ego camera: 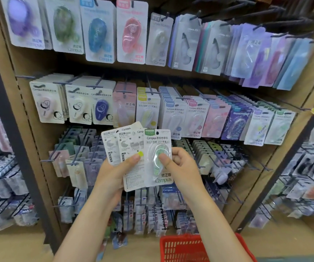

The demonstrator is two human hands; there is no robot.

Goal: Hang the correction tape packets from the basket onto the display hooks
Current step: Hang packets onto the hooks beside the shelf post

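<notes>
Several white card-backed correction tape packets (131, 148) fanned in left hand (114, 171), thumb pressing on them. Right hand (182, 167) pinches front green-labelled packet (158, 157), separating it. Red plastic basket (182, 248) below. Next likely: align hole with matching metal display hook (284, 106).

place: stationery shop | evidence: packaged goods on display hooks (153, 92), shopping basket (182, 248)

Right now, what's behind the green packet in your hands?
Behind the green packet, more packets are fanned out, backs showing. The left hand covers their lower parts.
</notes>
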